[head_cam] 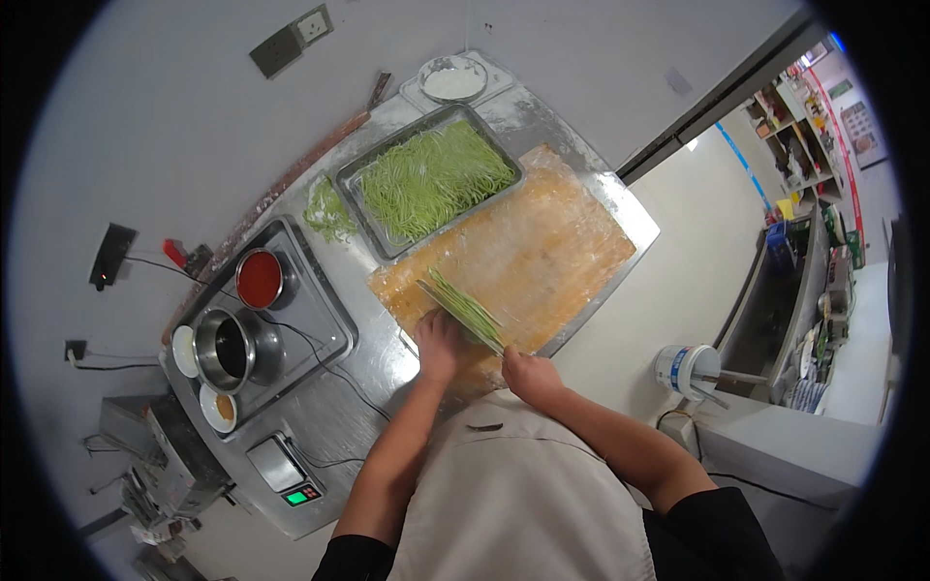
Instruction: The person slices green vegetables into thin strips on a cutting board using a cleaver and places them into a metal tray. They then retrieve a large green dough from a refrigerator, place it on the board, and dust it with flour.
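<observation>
A floured wooden board lies before me on the metal table. My right hand grips the near end of a long-bladed knife, which slants away to the upper left. Along the blade's far side sits a narrow bundle of cut green noodle strips. My left hand is low beside the blade's near side; its fingertips are in shadow, and what lies under them is hidden. Just beyond the board's far left edge, a metal tray holds a broad layer of green noodles dusted with flour.
Loose green scraps lie left of the noodle tray. Another tray carries a bowl of red powder and a pot of dark liquid. A digital scale and cables are nearer. Flour fills a bowl at the back.
</observation>
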The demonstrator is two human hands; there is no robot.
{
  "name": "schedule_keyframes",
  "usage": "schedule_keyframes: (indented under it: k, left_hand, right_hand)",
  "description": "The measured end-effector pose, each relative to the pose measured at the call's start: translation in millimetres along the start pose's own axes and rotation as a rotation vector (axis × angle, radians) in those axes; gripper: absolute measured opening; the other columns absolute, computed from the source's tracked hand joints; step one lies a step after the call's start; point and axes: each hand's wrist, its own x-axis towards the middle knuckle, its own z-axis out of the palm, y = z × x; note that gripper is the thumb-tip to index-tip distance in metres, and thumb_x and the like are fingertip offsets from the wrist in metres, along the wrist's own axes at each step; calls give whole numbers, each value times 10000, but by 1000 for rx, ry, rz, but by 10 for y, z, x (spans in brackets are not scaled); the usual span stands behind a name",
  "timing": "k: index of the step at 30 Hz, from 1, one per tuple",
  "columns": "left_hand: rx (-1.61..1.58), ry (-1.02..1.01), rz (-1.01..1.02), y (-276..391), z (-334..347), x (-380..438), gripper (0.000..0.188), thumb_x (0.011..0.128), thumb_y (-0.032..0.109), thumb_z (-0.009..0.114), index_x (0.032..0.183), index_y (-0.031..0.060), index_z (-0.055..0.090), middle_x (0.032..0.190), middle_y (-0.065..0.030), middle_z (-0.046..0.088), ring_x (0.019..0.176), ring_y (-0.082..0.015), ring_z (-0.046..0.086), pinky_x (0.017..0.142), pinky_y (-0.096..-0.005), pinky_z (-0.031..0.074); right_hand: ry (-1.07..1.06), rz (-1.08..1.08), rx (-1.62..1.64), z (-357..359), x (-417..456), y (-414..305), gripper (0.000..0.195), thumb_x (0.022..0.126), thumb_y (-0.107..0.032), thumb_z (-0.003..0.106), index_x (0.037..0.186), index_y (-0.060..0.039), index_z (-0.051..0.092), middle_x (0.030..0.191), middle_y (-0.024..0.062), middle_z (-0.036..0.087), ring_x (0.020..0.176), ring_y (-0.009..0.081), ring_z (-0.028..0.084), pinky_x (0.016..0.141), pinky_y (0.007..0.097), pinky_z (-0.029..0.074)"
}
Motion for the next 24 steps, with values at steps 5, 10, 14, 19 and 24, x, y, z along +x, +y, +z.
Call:
schedule_keyframes:
  k: [5, 10, 14, 19, 24]
  left_hand:
    - [-44, -125, -22, -74, -149, 158, 317, 861, 90, 609, 1165, 14, 655, 1255, -205, 583, 1185, -408, 530, 995, -526, 428]
    - [-100, -280, -113, -387, -158, 579, 328, 883, 34, 588, 1208, 5, 628, 1243, -205, 550, 1127, -418, 558, 923, -478, 487]
    - [59, -303, -57, -522, -201, 1109, 324, 833, 1, 632, 1157, -3, 622, 1188, -193, 510, 1084, -410, 562, 901, -480, 500]
    - [66, -387, -26, -643, -238, 1180, 316, 789, 7, 671, 1097, -7, 601, 1100, -189, 511, 1059, -401, 562, 912, -481, 491]
    - [75, -398, 88, -755, -270, 1187, 285, 795, 29, 673, 1067, -3, 592, 1065, -189, 531, 1079, -399, 553, 939, -477, 480]
  right_hand:
    - [28, 19, 28, -260, 18, 12, 167, 968, -196, 576, 954, -58, 483, 718, 190, 656, 650, 427, 648, 587, 544, 508]
    - [150, 123, 272, -513, -368, 137, 176, 945, -175, 610, 922, -40, 499, 705, 212, 642, 659, 444, 637, 590, 551, 489]
    - [192, 224, 376, -423, -378, 186, 192, 951, -172, 615, 927, -21, 497, 682, 212, 637, 620, 426, 635, 550, 519, 483]
    - [137, 501, 992, -291, -59, -127, 250, 1000, -233, 594, 977, 4, 518, 608, 127, 584, 495, 252, 595, 466, 426, 451]
    - [209, 593, 1387, 260, 594, -505, 170, 1059, -221, 518, 1077, -52, 520, 703, 36, 541, 587, 131, 558, 508, 313, 476]
